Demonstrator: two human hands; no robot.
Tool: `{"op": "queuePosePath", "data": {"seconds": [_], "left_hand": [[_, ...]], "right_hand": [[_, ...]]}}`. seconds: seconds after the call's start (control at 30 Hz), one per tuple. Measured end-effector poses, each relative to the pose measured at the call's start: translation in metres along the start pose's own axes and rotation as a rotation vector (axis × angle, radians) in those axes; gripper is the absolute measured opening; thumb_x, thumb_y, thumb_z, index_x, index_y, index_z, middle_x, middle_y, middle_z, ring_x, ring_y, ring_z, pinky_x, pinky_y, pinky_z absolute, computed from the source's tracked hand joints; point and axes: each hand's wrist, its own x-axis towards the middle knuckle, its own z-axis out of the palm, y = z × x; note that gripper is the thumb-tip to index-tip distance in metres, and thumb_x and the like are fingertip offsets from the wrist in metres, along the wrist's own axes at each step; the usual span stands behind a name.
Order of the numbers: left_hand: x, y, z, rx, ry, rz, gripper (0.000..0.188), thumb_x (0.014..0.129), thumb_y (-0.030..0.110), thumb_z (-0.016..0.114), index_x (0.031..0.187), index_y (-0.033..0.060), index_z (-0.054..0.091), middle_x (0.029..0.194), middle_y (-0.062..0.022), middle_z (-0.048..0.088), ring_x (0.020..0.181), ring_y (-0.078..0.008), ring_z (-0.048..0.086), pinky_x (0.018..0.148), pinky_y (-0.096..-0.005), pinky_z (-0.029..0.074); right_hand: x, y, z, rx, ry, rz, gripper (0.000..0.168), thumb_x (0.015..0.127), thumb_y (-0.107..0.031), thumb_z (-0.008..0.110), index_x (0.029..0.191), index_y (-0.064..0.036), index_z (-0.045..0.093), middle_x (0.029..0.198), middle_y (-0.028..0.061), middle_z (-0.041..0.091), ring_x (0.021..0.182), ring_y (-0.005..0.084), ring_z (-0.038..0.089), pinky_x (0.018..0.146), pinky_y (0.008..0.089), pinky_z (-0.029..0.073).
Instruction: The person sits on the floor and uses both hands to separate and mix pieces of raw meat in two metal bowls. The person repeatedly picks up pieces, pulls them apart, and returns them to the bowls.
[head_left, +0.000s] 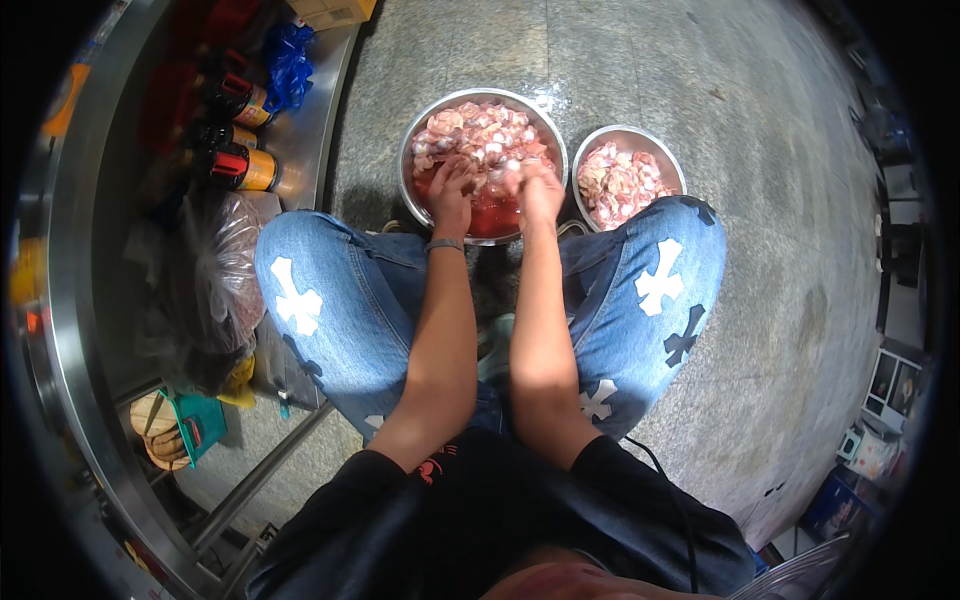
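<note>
A large steel bowl (406, 166) stands on the floor before me, heaped with raw meat pieces (480, 131) at its far side. Reddish liquid (496, 217) pools at its near side. Over that liquid, my left hand (452, 192) curls its fingers around a darkish meat piece. My right hand (540, 196) sits opposite, its blurred fingertips pinching a pale piece; the exact outline of both pieces is unclear. A smaller steel bowl (676, 161) to the right holds more raw meat pieces (621, 184).
My jeans-clad knees flank the large bowl; the right knee overlaps the small bowl's near rim. On the left, a steel shelf (319, 142) carries several bottles (244, 166), a blue plastic bag (289, 67) and a filled clear bag (225, 262). A green basket (201, 426) stands below.
</note>
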Motion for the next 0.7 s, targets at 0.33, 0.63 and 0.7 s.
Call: {"op": "queuePosePath", "data": {"seconds": [0.33,0.63,0.7], "left_hand": [[0.031,-0.080,-0.066,1.395,0.256,0.402,0.041,0.071,0.004,0.073,0.111,0.0031,0.065,0.098,-0.0107,0.071,0.090,-0.0237,0.068,0.083,-0.0347,0.055],[0.038,-0.050,-0.051,0.973,-0.036,-0.241,0.037,0.079,0.008,0.075,0.114,0.0028,0.064,0.088,-0.0056,0.069,0.074,-0.0164,0.067,0.061,-0.0284,0.051],[0.021,-0.040,-0.024,0.676,-0.048,-0.370,0.030,0.084,0.008,0.073,0.113,0.0043,0.066,0.086,-0.0045,0.069,0.072,-0.0126,0.066,0.058,-0.0248,0.049]], "right_hand": [[0.022,-0.006,-0.019,0.278,0.434,-0.020,0.080,0.090,0.004,0.046,0.155,-0.018,0.003,0.113,0.0202,0.056,0.078,0.0333,0.067,0.061,0.0426,0.057],[0.011,0.022,-0.021,-0.041,0.245,0.127,0.024,0.092,-0.005,0.052,0.116,-0.004,0.051,0.094,0.0107,0.065,0.073,0.0227,0.068,0.061,0.0322,0.059],[0.012,0.027,-0.028,-0.101,0.209,0.159,0.025,0.091,-0.004,0.053,0.116,-0.005,0.053,0.094,0.0098,0.066,0.071,0.0208,0.067,0.059,0.0298,0.057]]}}
